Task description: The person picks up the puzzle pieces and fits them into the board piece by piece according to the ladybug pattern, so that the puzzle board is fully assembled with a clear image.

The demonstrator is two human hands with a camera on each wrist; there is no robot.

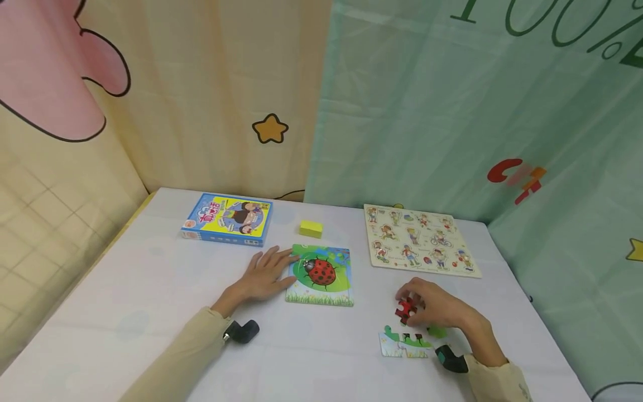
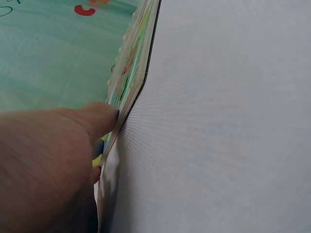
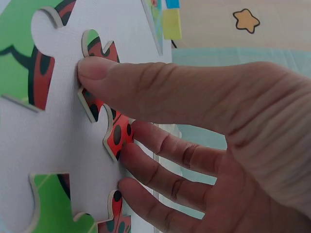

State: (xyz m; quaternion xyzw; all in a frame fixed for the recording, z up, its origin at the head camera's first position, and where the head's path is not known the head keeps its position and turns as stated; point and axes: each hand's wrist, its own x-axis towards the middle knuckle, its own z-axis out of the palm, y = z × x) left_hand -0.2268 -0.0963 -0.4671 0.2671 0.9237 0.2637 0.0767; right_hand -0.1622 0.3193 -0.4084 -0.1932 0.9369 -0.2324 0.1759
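My left hand point(image 1: 265, 274) rests at the left edge of a square ladybug picture board point(image 1: 321, 298), fingers stretched out, with fingertips on its border. In the left wrist view the thumb point(image 2: 99, 116) lies against the board's side edge point(image 2: 141, 73). My right hand point(image 1: 437, 304) pinches red, black-spotted puzzle pieces point(image 1: 404, 310) between thumb and fingers. Up close, the right thumb point(image 3: 126, 85) presses one side of the red puzzle pieces point(image 3: 119, 133), and the fingertips touch the other side. Joined grass-and-green puzzle pieces point(image 1: 404, 352) lie just below, and a green piece point(image 1: 437, 332) is partly under the hand.
A wooden board with figure pictures point(image 1: 417, 241) lies at the back right. At the back left is a blue and yellow box point(image 1: 228, 218), with a small yellow block point(image 1: 311, 229) to its right. Curtains point(image 1: 271, 67) hang behind the white table point(image 1: 150, 312).
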